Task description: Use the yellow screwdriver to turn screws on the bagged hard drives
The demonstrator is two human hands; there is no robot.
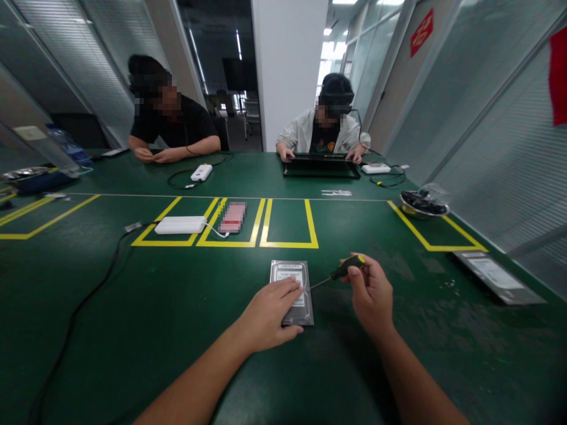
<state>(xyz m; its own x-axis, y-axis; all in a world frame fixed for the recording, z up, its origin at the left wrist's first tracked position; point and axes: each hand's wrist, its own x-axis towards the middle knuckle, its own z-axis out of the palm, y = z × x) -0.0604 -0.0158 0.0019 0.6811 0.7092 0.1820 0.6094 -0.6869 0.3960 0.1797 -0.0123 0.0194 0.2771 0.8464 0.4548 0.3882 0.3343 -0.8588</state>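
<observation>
Hard drive (302,310) flat metal rectangle; screwdriver (347,268) thin-shafted

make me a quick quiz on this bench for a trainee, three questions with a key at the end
1. Choose one. The right hand holds:
a) a bowl
b) a screwdriver
c) a phone

2. Fill the gap. Seen by the wearer, the screwdriver's shaft comes in at the ___ side of the drive.

3. True or false? The left hand is lifted well clear of the drive.

Key: 1 b; 2 right; 3 false, the left hand lies over the drive.
</observation>
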